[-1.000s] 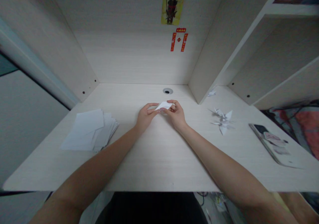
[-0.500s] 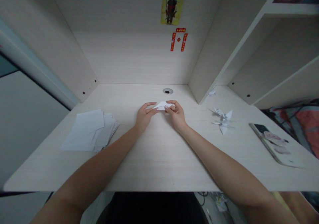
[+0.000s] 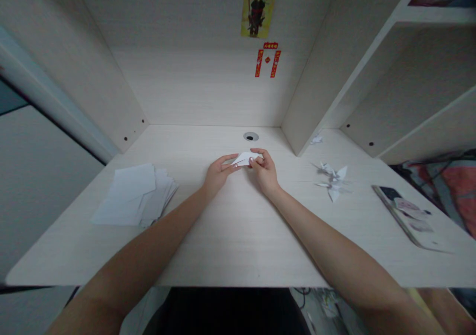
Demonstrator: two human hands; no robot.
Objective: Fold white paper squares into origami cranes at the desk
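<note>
A small folded piece of white paper is held between my two hands, just above the desk and near its back edge. My left hand pinches the paper's left end between thumb and fingers. On the other end, my right hand is closed, with its thumb pressed on the near face and its index finger along the top edge. The paper's right tip is partly hidden by my right fingers.
A stack of white paper sheets lies at the left. Folded paper cranes sit to the right, with a phone farther right. Behind my hands is a round cable hole. An upright panel rises at the back right.
My left fingers have shifted slightly right along the paper. Its outline looks a little different, shorter at the left end. The other things lie as before.
</note>
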